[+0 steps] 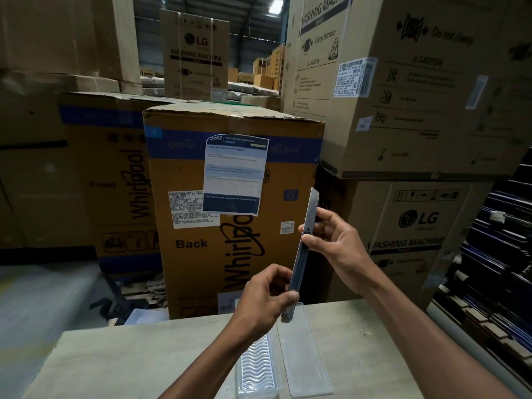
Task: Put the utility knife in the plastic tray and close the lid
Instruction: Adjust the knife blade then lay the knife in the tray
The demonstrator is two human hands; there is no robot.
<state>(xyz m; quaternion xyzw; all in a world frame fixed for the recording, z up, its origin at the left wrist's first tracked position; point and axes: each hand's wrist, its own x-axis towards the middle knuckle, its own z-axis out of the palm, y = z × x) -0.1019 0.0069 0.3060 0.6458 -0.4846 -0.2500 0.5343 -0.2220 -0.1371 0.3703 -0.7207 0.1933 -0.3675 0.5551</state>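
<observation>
We see the utility knife (302, 249) held up in the air above the plastic tray (257, 367), nearly upright and tilted slightly, its blade end pointing up and its butt end low, just over the far end of the tray. The left hand (264, 298) has its fingers pinched shut on the lower end of the knife, and the right hand (334, 240) is closed on the knife higher up, thumb and fingertips pressed to the body near the slider. The tray lies open on the grey-green table (129, 364), directly under both hands; its ribbed half lies on the left and the flat clear lid (305, 349) lies opened out flat to the right of that half, touching it along the hinge. Beyond the tray, past the table's far edge, stands a brown Whirlpool carton (236, 197) with a printed sheet (234, 174) stuck on its face, and LG washing machine boxes (403, 82) are stacked to the right of the tray.
</observation>
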